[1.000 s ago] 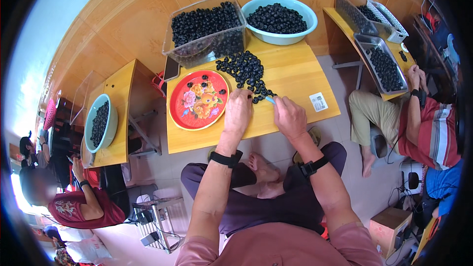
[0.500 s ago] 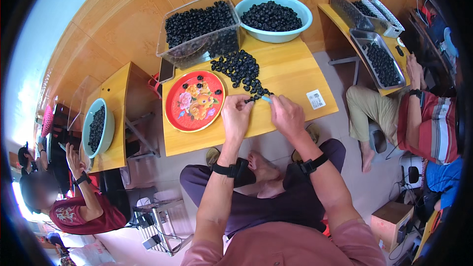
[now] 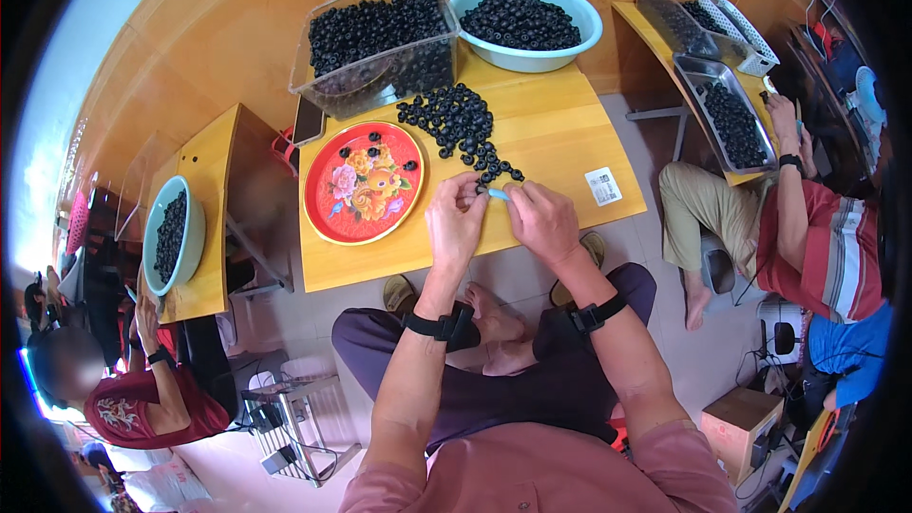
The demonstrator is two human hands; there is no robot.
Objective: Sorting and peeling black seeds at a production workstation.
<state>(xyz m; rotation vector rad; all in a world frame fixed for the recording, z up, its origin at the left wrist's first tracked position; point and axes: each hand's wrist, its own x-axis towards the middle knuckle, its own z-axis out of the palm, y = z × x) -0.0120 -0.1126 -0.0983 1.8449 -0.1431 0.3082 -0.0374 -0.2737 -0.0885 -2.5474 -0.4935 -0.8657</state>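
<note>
My left hand (image 3: 454,217) is closed in a pinch at the near end of the heap, with a small black round part (image 3: 482,187) at its fingertips. Between the thumb and fingers of my right hand (image 3: 544,218) is a slim light-blue tool (image 3: 498,194). It points left toward the part, and its tip is too small to make out. Just beyond my fingers, a loose heap of small black ring-like parts (image 3: 465,123) trails across the yellow table (image 3: 560,123). Left of my hands lies a red flowered round tray (image 3: 328,218) with several black parts on it.
A clear bin (image 3: 380,95) and a light-blue basin (image 3: 529,59), both full of black parts, stand at the table's back. A white label (image 3: 602,186) is on the right side. People work at side tables, with a basin (image 3: 195,237) left and a metal tray (image 3: 750,160) right.
The whole view has shifted slightly. My right hand has come a little closer to my left, and more of the blue tool shows between them. The tray's parts look unchanged.
</note>
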